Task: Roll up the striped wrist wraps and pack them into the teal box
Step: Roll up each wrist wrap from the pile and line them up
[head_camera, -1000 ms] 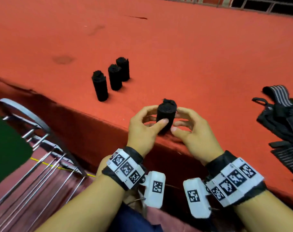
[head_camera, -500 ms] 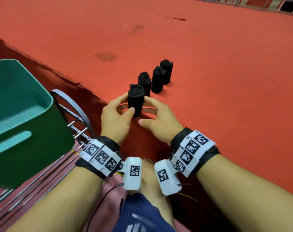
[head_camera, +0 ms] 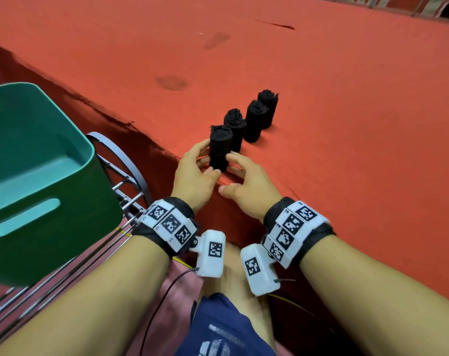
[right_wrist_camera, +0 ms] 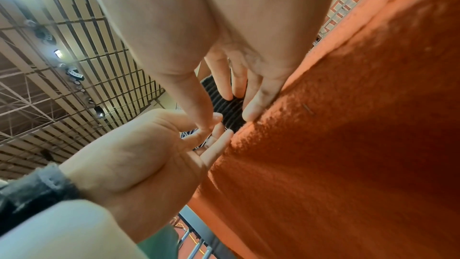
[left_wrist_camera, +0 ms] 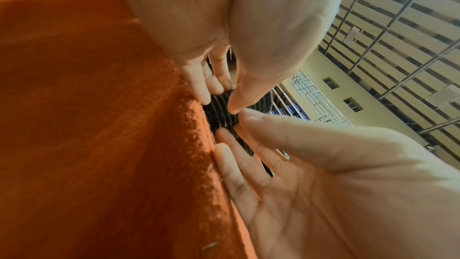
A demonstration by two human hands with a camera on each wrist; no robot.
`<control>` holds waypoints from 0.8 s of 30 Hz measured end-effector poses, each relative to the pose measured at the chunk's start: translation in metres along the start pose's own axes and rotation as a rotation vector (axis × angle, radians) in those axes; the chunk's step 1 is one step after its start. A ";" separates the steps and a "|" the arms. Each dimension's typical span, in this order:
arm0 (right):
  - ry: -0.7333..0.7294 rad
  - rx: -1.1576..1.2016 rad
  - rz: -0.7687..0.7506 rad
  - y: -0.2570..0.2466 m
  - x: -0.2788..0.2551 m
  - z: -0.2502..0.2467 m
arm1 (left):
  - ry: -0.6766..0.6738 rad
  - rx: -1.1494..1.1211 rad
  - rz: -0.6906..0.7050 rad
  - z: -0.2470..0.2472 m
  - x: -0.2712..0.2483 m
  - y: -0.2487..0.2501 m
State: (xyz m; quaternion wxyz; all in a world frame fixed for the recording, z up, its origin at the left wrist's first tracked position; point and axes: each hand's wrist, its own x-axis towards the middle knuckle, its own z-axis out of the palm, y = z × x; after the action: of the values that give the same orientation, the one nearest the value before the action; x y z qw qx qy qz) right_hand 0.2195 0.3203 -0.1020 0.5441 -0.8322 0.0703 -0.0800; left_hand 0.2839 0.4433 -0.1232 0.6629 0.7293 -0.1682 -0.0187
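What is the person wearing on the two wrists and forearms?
Both forearms are bare, with no sleeves. The left hand and right hand each have a black wrist band carrying white blocks printed with black square codes. A white boxy camera hangs under each wrist, trailing a thin dark cable.

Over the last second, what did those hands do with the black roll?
Both hands, left and right, carried the fourth rolled wrap from the near table edge and stood it at the near end of the row of three rolls. Their fingers still touch it. The three rolls stayed upright; the teal box holds none.
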 end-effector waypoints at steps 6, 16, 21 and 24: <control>0.048 -0.044 0.005 -0.004 -0.007 0.001 | 0.028 0.005 -0.058 -0.002 -0.009 0.005; 0.144 -0.133 -0.033 -0.012 -0.040 -0.030 | 0.046 0.325 0.192 0.020 -0.039 0.042; 0.194 -0.364 -0.039 -0.009 -0.074 -0.077 | -0.129 0.530 0.326 0.061 -0.057 0.070; 0.238 -0.512 0.024 0.002 -0.108 -0.121 | -0.258 0.615 0.337 0.101 -0.067 0.082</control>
State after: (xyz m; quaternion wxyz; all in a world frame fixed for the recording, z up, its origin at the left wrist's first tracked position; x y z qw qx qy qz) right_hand 0.0882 0.2340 -0.0620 0.3053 -0.9264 0.1614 -0.1502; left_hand 0.1771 0.3594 -0.0688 0.3800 0.8481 -0.3658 0.0501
